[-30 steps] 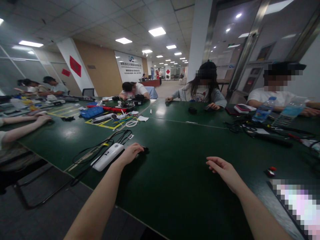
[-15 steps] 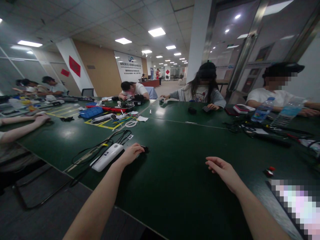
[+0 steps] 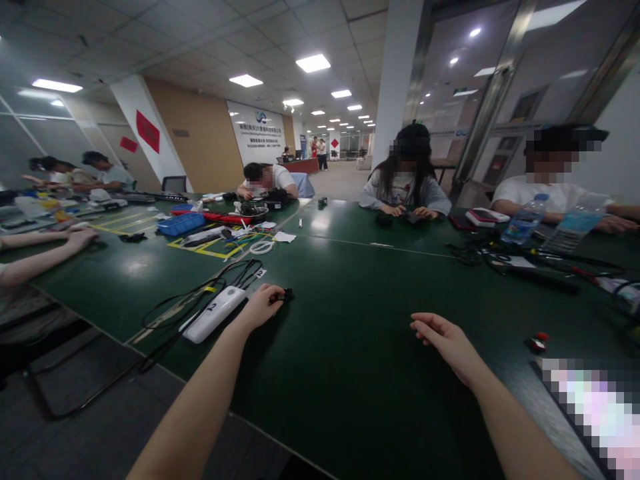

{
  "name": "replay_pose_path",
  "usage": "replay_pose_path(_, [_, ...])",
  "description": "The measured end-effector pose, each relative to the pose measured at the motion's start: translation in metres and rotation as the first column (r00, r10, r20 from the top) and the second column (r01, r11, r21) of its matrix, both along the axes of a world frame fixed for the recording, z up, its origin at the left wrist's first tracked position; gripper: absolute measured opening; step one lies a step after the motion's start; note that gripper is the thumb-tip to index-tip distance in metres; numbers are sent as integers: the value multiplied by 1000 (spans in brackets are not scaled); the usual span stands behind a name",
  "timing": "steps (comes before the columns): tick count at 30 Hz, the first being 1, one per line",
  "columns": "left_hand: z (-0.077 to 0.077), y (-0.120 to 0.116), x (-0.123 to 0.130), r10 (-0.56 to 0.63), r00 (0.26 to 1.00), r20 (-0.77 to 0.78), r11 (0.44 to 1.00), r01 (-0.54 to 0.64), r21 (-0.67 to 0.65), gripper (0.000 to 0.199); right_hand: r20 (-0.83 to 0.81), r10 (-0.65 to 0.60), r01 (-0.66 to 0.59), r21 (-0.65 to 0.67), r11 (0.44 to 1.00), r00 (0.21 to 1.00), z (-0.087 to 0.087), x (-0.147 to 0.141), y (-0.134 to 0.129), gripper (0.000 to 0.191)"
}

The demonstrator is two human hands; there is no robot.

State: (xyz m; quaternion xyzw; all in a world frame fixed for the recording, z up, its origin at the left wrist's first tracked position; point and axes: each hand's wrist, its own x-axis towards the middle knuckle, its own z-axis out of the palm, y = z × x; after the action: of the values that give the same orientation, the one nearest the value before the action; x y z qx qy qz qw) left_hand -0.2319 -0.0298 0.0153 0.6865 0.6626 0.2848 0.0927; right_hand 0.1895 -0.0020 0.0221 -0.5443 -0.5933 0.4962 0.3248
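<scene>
My left hand [image 3: 261,307] rests low over the green table [image 3: 340,347], left of centre. Its bent fingertips are closed on a small black object [image 3: 289,294], whose far end shows beyond them; the fingers hide the rest. Just left of this hand lies a white device marked 2 [image 3: 214,315], with black cables [image 3: 193,297] behind it. My right hand [image 3: 443,340] is at the right, well apart from the left, with fingers loosely bent, thumb apart and nothing in them.
A small red and black item [image 3: 539,343] and a blurred-out screen [image 3: 595,407] lie at the right. Farther back are bottles [image 3: 525,220], dark cables, a blue tray [image 3: 181,224] and white cable [image 3: 262,247]. Several people sit around; a person's forearms [image 3: 50,250] rest at the left.
My left hand has drawn slightly left, showing more of the black object. My right hand has stayed still. The long-haired person across the table has pulled one hand back from a small object.
</scene>
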Motion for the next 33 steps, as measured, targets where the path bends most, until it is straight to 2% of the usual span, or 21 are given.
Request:
replay_pose_path(4, [-4, 0, -2, 40, 999, 34, 999, -40, 16, 32, -27, 7, -7, 15, 1000, 1000, -1, -1, 0, 36])
replay_pose_path(8, [-4, -1, -3, 121, 993, 6, 992, -121, 33, 32, -34, 1, 0, 24, 1000, 999, -6, 1, 2, 36])
replay_pose_path(15, [1, -2, -8, 240, 961, -137, 971, -240, 20, 25, -45, -2, 3, 37, 999, 999, -4, -3, 1, 34])
replay_pose_path(21, [5, 1, -12, 344, 898, -276, 931, -364, -27, 27, -71, -3, 7, 55, 998, 997, 0, -8, -4, 26])
replay_pose_path(28, [-2, 1, -20, 356, 880, -316, 929, -371, 14, 34, -55, 11, -8, 56, 998, 998, -3, -5, -3, 26])
replay_pose_path(33, [0, 2, -20, 360, 859, -364, 920, -391, -12, 43, -75, 19, -14, 64, 998, 997, -2, -5, -4, 26])
